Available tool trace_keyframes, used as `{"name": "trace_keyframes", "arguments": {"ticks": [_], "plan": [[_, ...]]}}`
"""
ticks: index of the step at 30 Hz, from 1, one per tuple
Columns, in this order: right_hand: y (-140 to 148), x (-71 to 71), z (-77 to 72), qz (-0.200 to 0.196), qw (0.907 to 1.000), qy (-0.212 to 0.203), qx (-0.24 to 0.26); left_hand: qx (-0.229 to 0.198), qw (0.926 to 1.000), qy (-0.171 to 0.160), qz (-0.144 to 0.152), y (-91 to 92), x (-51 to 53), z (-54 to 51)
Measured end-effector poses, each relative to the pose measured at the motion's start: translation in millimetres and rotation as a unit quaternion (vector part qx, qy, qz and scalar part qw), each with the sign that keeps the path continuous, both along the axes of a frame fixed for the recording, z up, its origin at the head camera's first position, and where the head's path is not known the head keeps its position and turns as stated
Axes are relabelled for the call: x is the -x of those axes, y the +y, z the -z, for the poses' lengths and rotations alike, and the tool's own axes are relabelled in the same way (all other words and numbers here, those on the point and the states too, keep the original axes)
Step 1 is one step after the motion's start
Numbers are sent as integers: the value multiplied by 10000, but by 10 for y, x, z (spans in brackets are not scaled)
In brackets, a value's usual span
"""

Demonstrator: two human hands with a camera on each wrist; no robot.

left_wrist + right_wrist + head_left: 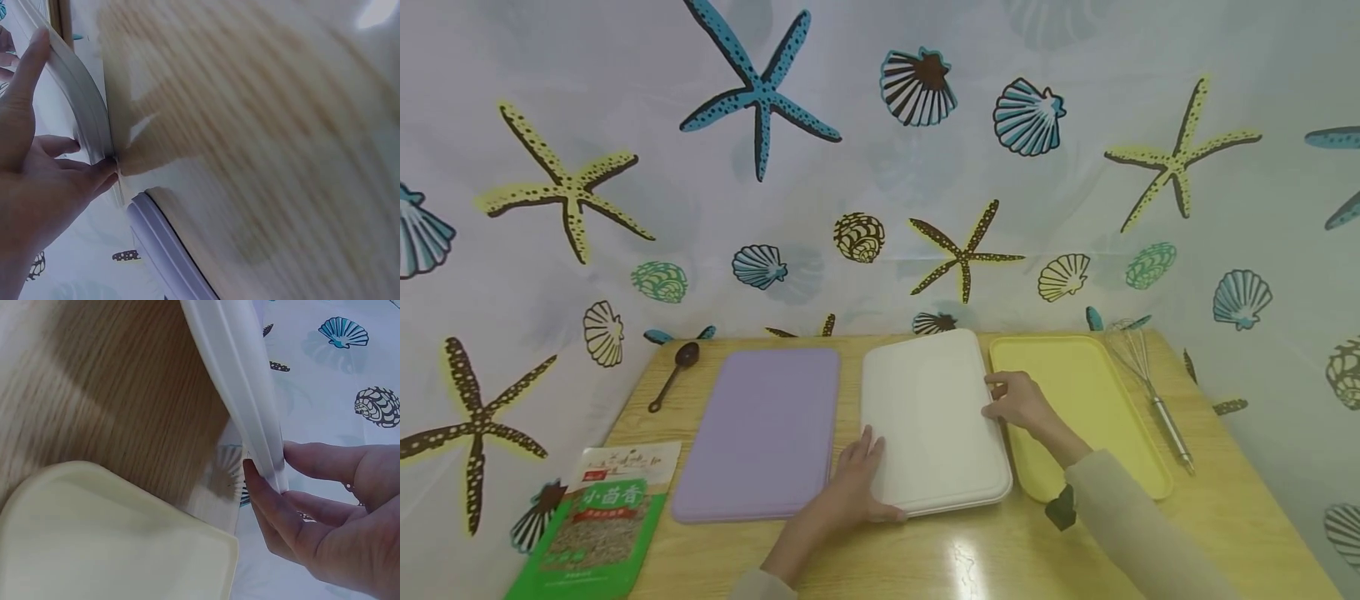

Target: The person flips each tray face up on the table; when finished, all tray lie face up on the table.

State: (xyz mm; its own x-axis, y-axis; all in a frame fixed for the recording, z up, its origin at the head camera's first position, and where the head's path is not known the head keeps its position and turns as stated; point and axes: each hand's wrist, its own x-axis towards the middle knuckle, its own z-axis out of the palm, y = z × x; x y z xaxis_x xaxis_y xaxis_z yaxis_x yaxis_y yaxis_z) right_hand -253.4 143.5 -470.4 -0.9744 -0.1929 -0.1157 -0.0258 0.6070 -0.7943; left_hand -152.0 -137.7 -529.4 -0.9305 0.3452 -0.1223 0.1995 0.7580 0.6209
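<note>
A white tray (934, 417) with rounded corners lies face down in the middle of the table, its right side lifted off the wood. My right hand (1021, 406) pinches the right edge, thumb on top and fingertips under the rim (244, 381). At the near left corner, my left hand (850, 483) holds the tray, with the thumb along the near rim and the fingers (100, 172) at the left side. To the left lies a purple tray (760, 433), also face down. A yellow tray (1067, 400) lies face up on the right, partly under my right forearm.
A dark spoon (679, 371) lies at the far left, with a green seed packet (598, 525) nearer me. On the right, a metal whisk (1157, 400) lies along the yellow tray. A curtain (865, 167) printed with shells and starfish surrounds the wooden table (917, 567).
</note>
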Motion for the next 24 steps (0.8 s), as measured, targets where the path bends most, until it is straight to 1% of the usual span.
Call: {"name": "trace_keyframes", "arguments": {"ticks": [2,7,12,19,24], "plan": [[10,-1,-8,-9,10000,-43,73,57,9999,34,88,-1,-3,-6],[34,-20,-40,28,9998,-69,159,27,9997,48,233,14,-14,-40],[61,-48,-115,-95,9992,-80,369,100,9996,100,259,34,-31,-53],[88,-12,-228,-317,9975,-30,629,-58,9990,260,349,64,-79,-113],[87,0,-328,-308,9958,-151,846,27,9991,305,306,56,-89,-113]]}}
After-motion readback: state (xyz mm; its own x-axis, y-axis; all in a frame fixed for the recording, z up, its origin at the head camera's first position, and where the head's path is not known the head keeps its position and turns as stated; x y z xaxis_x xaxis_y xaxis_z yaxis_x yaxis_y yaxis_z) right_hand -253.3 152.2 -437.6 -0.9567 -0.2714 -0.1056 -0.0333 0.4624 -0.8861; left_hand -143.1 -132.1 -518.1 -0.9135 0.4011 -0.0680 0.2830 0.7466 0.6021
